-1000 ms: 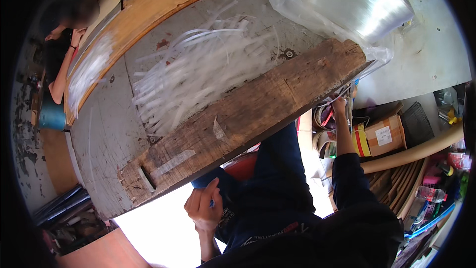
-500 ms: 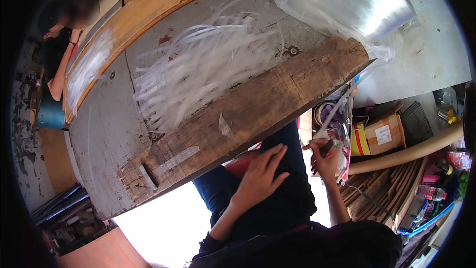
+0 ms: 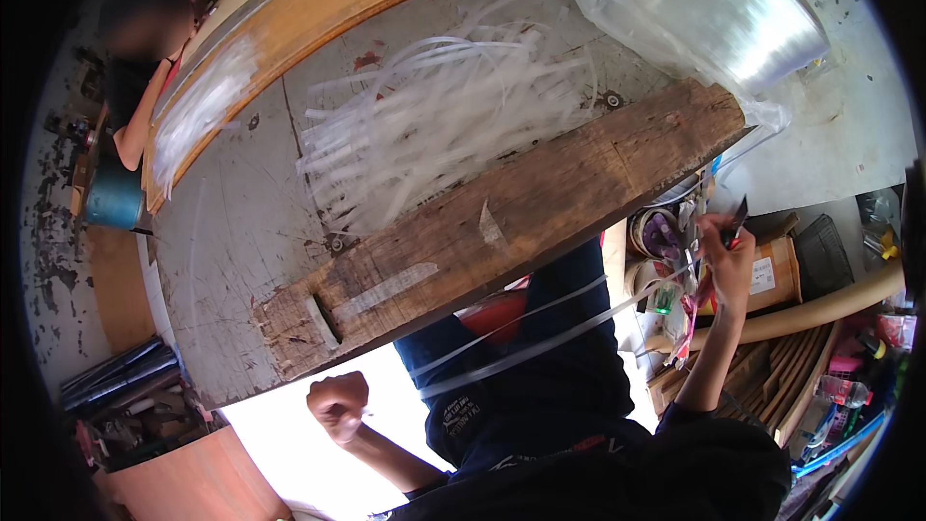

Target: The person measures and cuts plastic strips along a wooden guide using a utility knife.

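My left hand is a closed fist to the left of my lap, with a whitish bit of strip at its edge. Two lengths of clear plastic strip stretch across my lap towards it, fading in the glare beside the fist. My right hand, raised at the right, is closed around a small knife whose dark tip points up; the strips run up towards this hand. A heap of cut clear strips lies on the grey worktable, behind a worn wooden beam.
A large roll of clear plastic stands at the far right of the table. Below it are a cardboard box, a long brown tube and stacked brown sheets. Another person sits at the far left, near more strips.
My left hand has moved left, from spread fingers to a fist. My right hand has moved up and right with the knife. Strips now stretch across my lap.
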### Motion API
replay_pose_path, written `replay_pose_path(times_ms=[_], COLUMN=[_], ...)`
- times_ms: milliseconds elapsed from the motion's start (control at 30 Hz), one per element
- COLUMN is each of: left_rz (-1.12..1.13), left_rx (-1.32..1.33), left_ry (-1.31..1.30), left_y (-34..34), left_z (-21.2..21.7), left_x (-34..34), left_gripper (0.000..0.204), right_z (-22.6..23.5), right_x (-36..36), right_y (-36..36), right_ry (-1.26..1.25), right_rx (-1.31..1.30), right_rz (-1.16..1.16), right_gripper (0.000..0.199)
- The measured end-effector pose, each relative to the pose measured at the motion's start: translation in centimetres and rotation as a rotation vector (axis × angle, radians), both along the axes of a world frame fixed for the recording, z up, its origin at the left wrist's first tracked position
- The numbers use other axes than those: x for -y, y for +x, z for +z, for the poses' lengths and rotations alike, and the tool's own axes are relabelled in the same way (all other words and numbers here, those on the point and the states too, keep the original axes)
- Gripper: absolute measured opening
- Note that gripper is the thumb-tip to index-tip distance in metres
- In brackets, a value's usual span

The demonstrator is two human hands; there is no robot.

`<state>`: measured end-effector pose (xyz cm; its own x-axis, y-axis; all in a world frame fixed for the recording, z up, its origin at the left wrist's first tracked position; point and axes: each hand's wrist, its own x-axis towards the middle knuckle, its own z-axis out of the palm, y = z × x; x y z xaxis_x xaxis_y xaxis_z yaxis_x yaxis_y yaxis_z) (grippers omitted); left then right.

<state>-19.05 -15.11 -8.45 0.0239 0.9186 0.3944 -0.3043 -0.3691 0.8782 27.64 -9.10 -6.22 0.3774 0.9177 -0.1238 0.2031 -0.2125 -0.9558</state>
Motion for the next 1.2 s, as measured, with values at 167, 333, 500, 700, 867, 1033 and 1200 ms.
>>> replay_pose_path(times_ms=[167,333,500,700,867,1033,1200], left_rz=[-0.115,-0.241,-0.289,-0.335,-0.112,-0.325,-0.431], left_rx=[0.253,-0.682,-0.810,-0.671,-0.443,-0.741,-0.803], left_ry=[0.095,-0.205,-0.105,-0.223,-0.219,-0.269,-0.218], left_y=[-0.7,7.4,12.1,6.5,-0.9,1.7,10.0], left_z=[0.5,2.8,3.1,3.7,2.8,3.9,3.3], left_x=[-0.1,-2.7,-3.5,-2.5,1.0,-0.7,-2.7], left_gripper=[0.037,0.007,0.010,0.010,0.012,0.004,0.007], right_z=[-3.4,-0.2,2.7,3.7,1.7,-2.0,2.6], right_x=[1.6,1.4,0.7,-1.7,-1.2,0.9,0.1], right_y=[3.3,-6.0,-14.3,-6.8,5.3,4.8,-12.4], right_ry=[-0.491,0.033,0.051,-0.209,-0.550,-0.372,-0.180], right_rx=[1.365,0.850,0.209,0.158,0.141,1.583,0.210], right_rz=[-0.210,0.118,1.068,0.933,0.280,0.018,1.009], right_gripper=[0.027,0.032,0.035,0.013,0.013,0.016,0.045])
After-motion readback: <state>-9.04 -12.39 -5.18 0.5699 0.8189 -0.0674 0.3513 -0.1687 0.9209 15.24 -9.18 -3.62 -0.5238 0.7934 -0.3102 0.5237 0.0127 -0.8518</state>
